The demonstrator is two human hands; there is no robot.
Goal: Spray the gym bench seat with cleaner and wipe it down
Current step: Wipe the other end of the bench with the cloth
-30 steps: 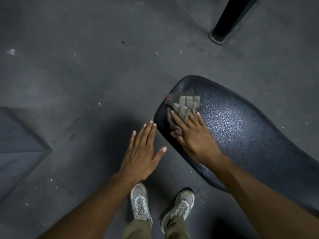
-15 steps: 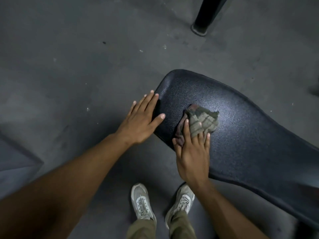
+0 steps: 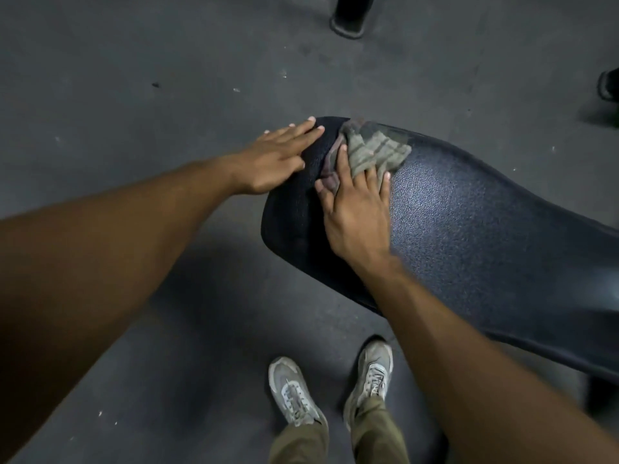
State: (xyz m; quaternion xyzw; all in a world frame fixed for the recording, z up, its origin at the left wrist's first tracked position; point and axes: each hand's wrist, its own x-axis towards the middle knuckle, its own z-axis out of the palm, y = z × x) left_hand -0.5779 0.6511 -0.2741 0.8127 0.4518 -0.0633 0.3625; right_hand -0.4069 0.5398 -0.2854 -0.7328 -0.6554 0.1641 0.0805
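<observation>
**Cloth wiping at the rounded end of the bench seat**

Head view: right hand (image 3: 356,216) lies on the bench seat (image 3: 469,229), fingers straight and spread, pressing a crumpled grey-green striped cloth (image 3: 375,150) flat against the pad. Nothing is curled round the cloth; it is pinned under the fingertips, with most of it bunched ahead of them at the far rim. Left hand (image 3: 274,155) is flat too, fingers extended, resting on the seat's rounded end just beside the cloth, holding nothing. The seat runs from centre frame off to the right edge. Dark pebbled vinyl, sheen on top. Grey floor (image 3: 134,78), two pale sneakers (image 3: 294,390) below, a black post foot (image 3: 348,25) at the top. No spray bottle in view.

Handling judgement: the cloth looks light, limp and easily bunched, so it likely works best under a flat palm or gathered into a wad, not pinched at a corner. The vinyl looks padded and slightly yielding. It is probably slick if wet, though dampness cannot be told here. The bench itself reads heavy and fixed; bracing on its end should be enough.
</observation>
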